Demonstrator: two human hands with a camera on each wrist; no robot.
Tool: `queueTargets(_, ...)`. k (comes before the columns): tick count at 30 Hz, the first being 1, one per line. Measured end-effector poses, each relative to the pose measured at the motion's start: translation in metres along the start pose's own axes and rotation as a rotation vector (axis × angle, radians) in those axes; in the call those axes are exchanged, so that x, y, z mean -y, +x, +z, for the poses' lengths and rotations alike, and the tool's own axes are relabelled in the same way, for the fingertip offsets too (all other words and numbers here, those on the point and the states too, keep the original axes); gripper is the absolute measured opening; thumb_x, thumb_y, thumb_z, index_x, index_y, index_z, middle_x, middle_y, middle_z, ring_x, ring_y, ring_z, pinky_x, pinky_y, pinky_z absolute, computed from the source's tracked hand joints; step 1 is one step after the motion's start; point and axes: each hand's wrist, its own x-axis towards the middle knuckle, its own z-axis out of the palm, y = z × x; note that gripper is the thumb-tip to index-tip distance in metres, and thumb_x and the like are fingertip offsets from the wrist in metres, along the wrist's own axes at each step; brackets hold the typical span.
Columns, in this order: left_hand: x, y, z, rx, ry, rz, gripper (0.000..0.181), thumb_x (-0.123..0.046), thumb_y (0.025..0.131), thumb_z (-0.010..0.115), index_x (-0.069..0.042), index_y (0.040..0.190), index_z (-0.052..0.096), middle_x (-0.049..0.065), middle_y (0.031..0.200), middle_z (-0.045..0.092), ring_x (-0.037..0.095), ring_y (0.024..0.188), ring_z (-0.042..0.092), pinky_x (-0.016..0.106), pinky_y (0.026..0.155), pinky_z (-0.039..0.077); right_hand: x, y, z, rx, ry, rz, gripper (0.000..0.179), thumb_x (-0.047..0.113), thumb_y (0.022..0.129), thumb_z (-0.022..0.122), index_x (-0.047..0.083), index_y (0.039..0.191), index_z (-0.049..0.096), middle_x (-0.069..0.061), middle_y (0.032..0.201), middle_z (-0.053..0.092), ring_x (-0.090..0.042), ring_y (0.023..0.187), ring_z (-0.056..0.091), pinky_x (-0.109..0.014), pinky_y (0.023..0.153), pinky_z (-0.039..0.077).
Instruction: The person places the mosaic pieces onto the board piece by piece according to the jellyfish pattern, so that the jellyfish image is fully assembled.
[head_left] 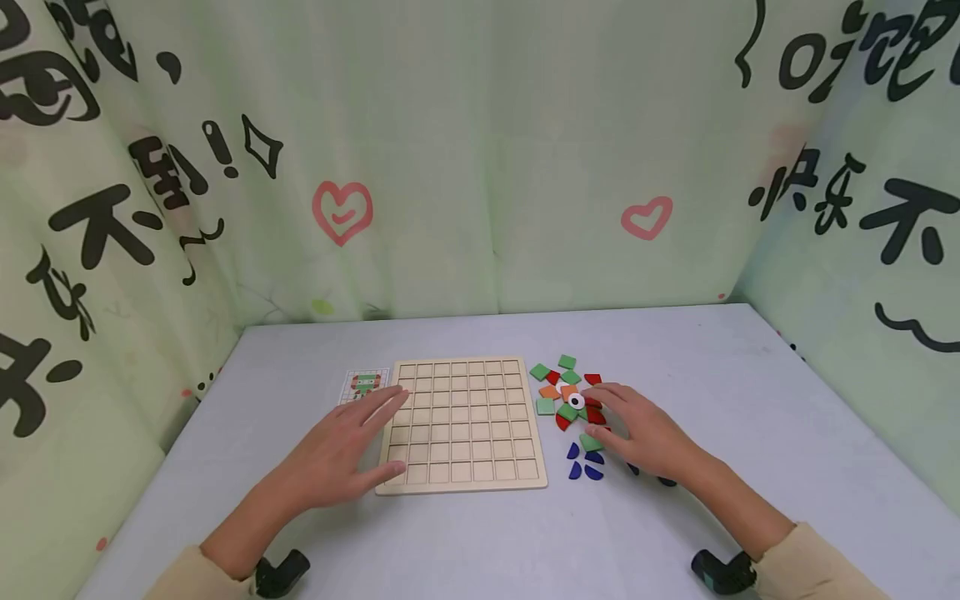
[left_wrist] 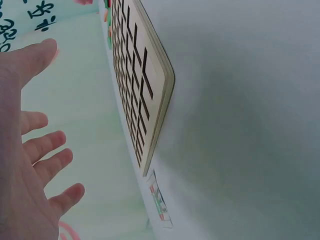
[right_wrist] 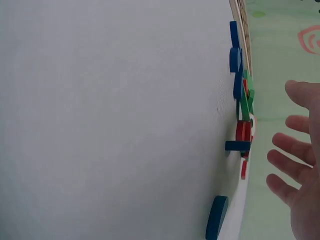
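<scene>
A square wooden grid board [head_left: 461, 425] lies flat on the table. My left hand [head_left: 337, 458] hovers at its left edge, fingers spread and holding nothing; the left wrist view shows straight, parted fingers [left_wrist: 52, 142]. On the right, my right hand [head_left: 648, 433] is over a loose pile of small flat pieces, its relaxed fingers apart and nothing between them. Green squares [head_left: 545, 406], red pieces [head_left: 596, 415], orange pieces [head_left: 550, 392] and a round white eye piece [head_left: 576, 402] make up the pile. Several blue semicircles [head_left: 593, 472] lie nearer me, some partly hidden under that hand.
A small printed card [head_left: 365, 382] with a green and red figure lies beyond my left hand, beside the board. The white table [head_left: 480, 542] is enclosed by a pale green curtain [head_left: 495, 167] at the back and sides.
</scene>
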Motion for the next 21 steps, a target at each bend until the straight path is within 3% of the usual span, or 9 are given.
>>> queueTargets(12,0.0012,-0.0032,0.0002,0.031,-0.020,-0.049,0.082,-0.054,0.087,0.063,-0.014,0.152,0.032,0.007,0.153,0.040,0.024,0.138,0.043,0.050,0.101,0.045,-0.0045,0.0006,0.0031,-0.029,-0.009,0.018,0.048,0.031,0.087,0.071,0.013,0.130,0.059,-0.013,0.128,0.059,-0.034,0.121,0.054,-0.055,0.096,0.049)
queueTargets(21,0.0047,-0.0072,0.0056,0.059,-0.058,-0.091,0.084,-0.055,0.086,0.064,-0.013,0.152,0.032,0.008,0.153,0.040,0.025,0.136,0.046,0.050,0.100,0.045,-0.0044,0.0024,0.0036,-0.037,0.009,0.025,0.038,0.024,0.087,0.072,0.011,0.121,0.064,-0.007,0.113,0.064,-0.025,0.104,0.059,-0.047,0.089,0.054)
